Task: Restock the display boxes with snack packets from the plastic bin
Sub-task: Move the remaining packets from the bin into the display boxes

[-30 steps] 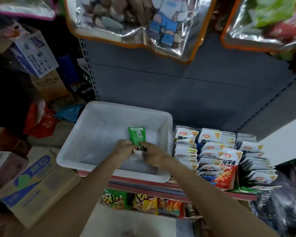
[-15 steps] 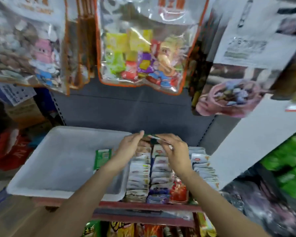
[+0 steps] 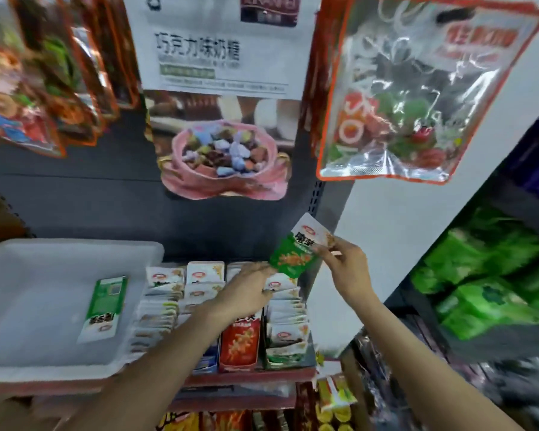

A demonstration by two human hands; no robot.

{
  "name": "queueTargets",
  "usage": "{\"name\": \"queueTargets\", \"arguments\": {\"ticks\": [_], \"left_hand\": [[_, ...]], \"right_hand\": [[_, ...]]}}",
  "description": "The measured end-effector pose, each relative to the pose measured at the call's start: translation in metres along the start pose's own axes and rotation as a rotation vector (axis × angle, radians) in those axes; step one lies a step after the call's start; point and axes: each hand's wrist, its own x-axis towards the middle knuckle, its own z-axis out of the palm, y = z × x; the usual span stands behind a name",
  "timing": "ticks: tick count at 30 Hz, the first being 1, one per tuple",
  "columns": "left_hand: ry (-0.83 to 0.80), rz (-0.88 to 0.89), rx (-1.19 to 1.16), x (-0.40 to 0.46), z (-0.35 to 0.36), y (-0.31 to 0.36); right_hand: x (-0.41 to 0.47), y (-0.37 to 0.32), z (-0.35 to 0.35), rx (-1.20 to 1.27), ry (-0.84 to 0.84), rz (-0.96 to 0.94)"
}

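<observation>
I am holding a green-and-white packet [image 3: 297, 251] in my right hand [image 3: 346, 269], pinching its right edge between thumb and fingers, above the back of the boxes [image 3: 231, 318]. The packet is tilting, its green end pointing down toward my left hand [image 3: 246, 290]. My left hand is lying palm down over the middle box, fingers loosely spread and slightly curled, their tips just beside the packet's lower corner; I cannot tell whether they are touching it or gripping anything beneath. Under and around my left hand the rows of white packets are standing packed in the boxes. To the left of my left arm the bin [image 3: 59, 362] is sitting on the same shelf, with one more green packet [image 3: 105, 307] lying flat inside it, well apart from both hands.
</observation>
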Motion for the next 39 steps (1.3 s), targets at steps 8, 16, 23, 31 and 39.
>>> {"name": "queueTargets", "arguments": {"ticks": [8, 16, 23, 31, 39], "left_hand": [[0.029, -0.014, -0.135, -0.011, 0.004, -0.002], [0.084, -0.041, -0.19, -0.014, 0.005, -0.006], [0.136, -0.022, -0.183, -0.015, 0.006, -0.011], [0.242, 0.005, -0.23, -0.033, -0.007, -0.019], [0.563, -0.116, -0.273, -0.1, -0.047, -0.116]], "right_hand": [[0.015, 0.007, -0.001, 0.21, -0.226, -0.006], [0.013, 0.035, 0.03, -0.14, -0.539, 0.077], [0.01, 0.025, 0.035, -0.168, -0.459, 0.003], [0.003, -0.013, 0.052, -0.195, -0.374, -0.052], [-0.019, -0.11, 0.133, -0.115, -0.388, -0.192]]}}
